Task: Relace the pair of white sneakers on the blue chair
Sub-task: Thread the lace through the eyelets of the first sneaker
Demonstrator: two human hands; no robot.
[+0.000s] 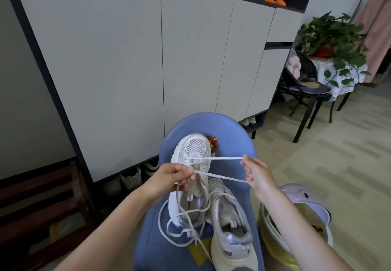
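Two white sneakers lie on the blue chair (230, 144). The left sneaker (193, 150) points its toe away from me, and the right sneaker (230, 224) lies nearer and lower. A white lace (224, 158) runs from the left sneaker's front eyelets out to the right in two taut strands. My right hand (257, 172) pinches that lace to the right of the shoe. My left hand (171, 175) grips the lace at the shoe's eyelets. Loose lace (179, 234) trails in loops over the seat.
A tall white cabinet (127, 59) with shoes in its bottom gap stands behind the chair. A yellow bin with a lilac lid (300, 196) sits at the chair's right. A black chair (306, 93) and a potted plant (332, 38) are at the far right.
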